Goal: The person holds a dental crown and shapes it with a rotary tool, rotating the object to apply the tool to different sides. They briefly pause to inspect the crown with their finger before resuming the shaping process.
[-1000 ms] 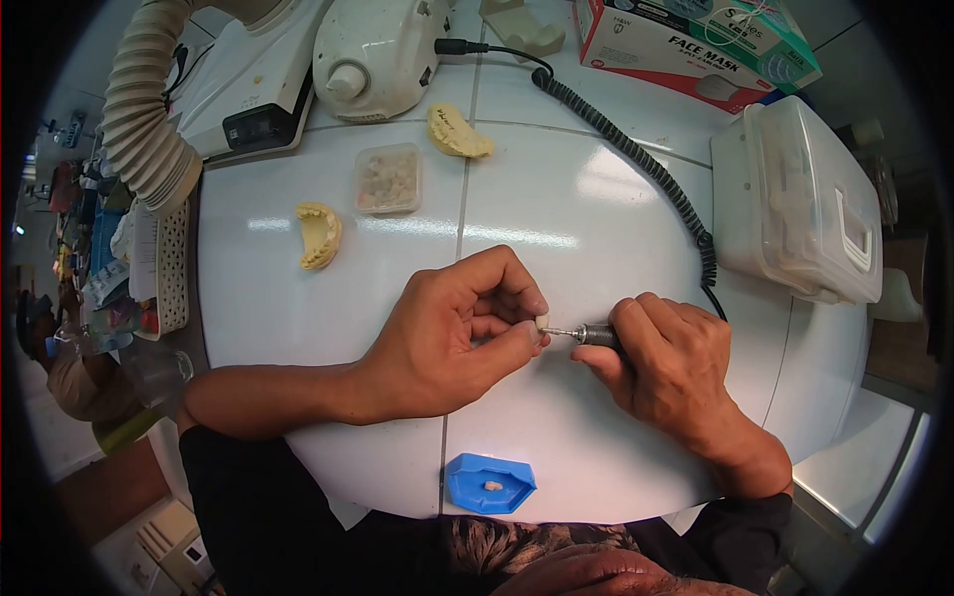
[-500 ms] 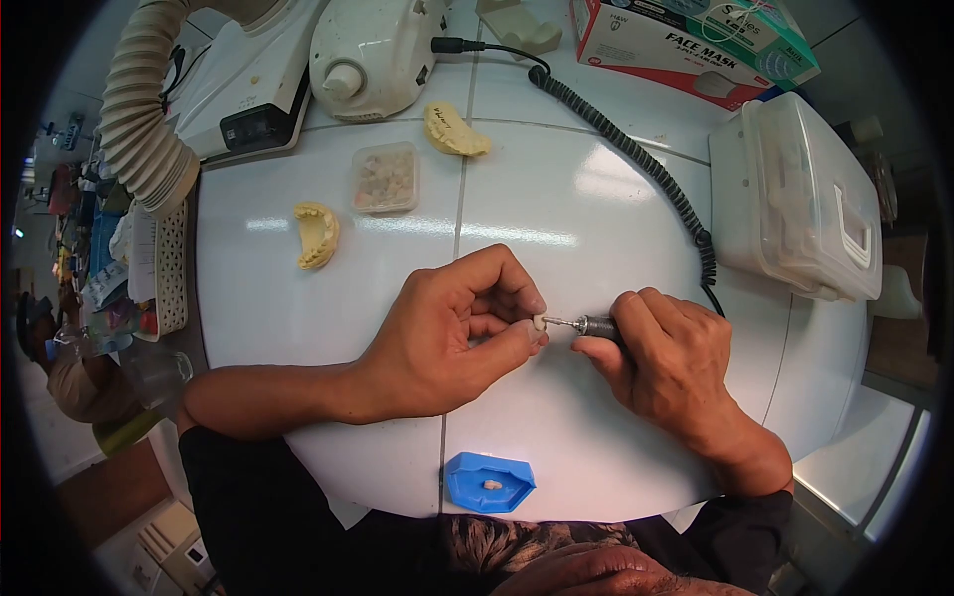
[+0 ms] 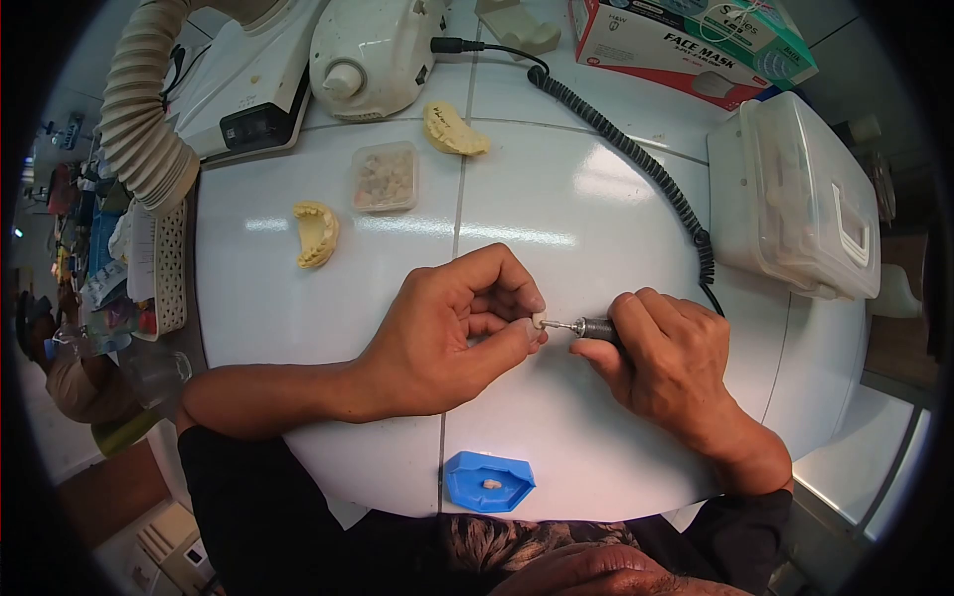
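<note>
Between the thumb and fingers of my left hand (image 3: 447, 333) is a small off-white artificial tooth (image 3: 539, 321), mostly covered by the fingertips. My right hand (image 3: 671, 353) grips a dental handpiece (image 3: 598, 329) with a dark ribbed barrel and a thin metal bur. The bur's tip points left and meets the tooth, as far as I can see. Below the hands, a blue tray (image 3: 462, 494) holds a small pinkish-white piece (image 3: 492, 485). Beyond my left hand lie a yellow dental cast (image 3: 317, 235) and a clear box (image 3: 386, 177) of small tooth-like pieces.
A second yellow cast (image 3: 455, 130) lies near the white control unit (image 3: 366, 60). The black coiled cord (image 3: 636, 149) runs down to the right. Face mask boxes (image 3: 686, 50) and a plastic case (image 3: 795, 204) stand right; a ribbed hose (image 3: 144, 109) hangs left.
</note>
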A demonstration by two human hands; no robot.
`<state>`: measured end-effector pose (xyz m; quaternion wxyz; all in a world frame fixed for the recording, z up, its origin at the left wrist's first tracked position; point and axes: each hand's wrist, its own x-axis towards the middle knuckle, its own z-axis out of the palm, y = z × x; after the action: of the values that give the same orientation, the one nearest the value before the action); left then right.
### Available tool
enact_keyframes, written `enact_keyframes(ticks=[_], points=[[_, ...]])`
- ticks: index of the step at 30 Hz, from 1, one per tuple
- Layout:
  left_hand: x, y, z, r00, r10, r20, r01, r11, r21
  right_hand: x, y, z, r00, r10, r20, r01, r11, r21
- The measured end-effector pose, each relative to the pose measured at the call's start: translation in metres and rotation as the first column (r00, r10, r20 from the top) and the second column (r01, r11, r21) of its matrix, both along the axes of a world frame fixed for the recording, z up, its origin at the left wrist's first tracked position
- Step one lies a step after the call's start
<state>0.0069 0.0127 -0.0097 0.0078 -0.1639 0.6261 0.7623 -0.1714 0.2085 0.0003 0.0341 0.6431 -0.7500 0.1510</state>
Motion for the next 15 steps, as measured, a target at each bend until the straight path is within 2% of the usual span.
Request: enact_keyframes(ticks=[4,7,13,15], points=[[-0.0002,0.0001,-0.0001,1.0,-0.007,0.011,0.007,1.0,-0.017,0.0005,-0.0005,0.0019,1.0,0.007,-0.011,-0.007,1.0,0.013],[0.0007,0.0003,-0.0016,1.0,0.002,-0.008,-0.001,0.999,0.035,-0.0013,0.001,0.0015,1.0,0.02,0.018,-0.02,1.0,-0.013],[0.001,-0.0023,-0.0091,0.992,0.014,-0.123,-0.015,1.0,-0.007,-0.0039,0.0044,-0.0003,0.996,0.004,0.088,-0.001,0.999,-0.035],[-0.0001,-0.0031,-0.0076,0.996,0.021,-0.091,-0.018,0.999,0.034,-0.005,0.0049,-0.0024,0.996,0.011,0.085,-0.006,0.998,-0.061]])
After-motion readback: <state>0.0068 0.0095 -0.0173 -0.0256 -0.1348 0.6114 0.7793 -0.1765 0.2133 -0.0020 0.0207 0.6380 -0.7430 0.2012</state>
